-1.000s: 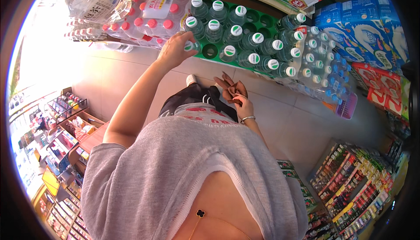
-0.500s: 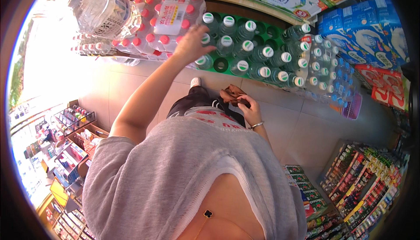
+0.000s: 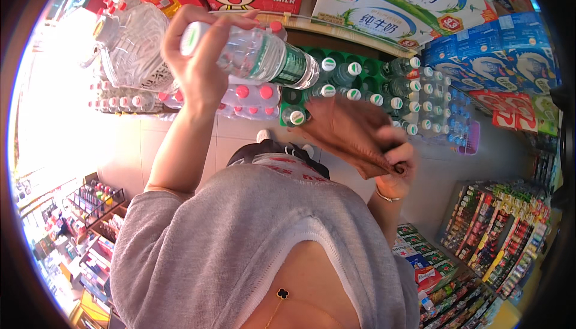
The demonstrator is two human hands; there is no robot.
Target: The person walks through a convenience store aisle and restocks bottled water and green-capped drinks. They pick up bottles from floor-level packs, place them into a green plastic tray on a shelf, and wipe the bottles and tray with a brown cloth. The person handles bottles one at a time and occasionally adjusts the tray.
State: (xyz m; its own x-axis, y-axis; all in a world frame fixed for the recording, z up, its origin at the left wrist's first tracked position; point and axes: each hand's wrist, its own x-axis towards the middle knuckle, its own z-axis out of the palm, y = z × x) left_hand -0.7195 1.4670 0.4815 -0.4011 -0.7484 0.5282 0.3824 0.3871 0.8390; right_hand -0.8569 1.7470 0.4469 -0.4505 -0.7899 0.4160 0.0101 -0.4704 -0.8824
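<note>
My left hand (image 3: 198, 59) is raised at upper left and grips a clear plastic water bottle (image 3: 264, 57) with a green label, held sideways with its white cap toward the left. My right hand (image 3: 399, 164) is at centre right and pinches a brown wallet-like pouch (image 3: 351, 131) by its lower corner. Behind both hands stands a stack of green-labelled water bottles (image 3: 372, 92) with white caps.
Packs of red-capped bottles (image 3: 252, 98) and large clear water jugs (image 3: 129, 47) stand at left. Cartons of milk drinks (image 3: 384, 5) and blue boxes (image 3: 498, 53) are stacked above. Shelves of small goods line the lower left (image 3: 90, 209) and lower right (image 3: 498, 239).
My left hand took a bottle from the stack and lifted it up toward the camera. My right hand rose with the brown pouch.
</note>
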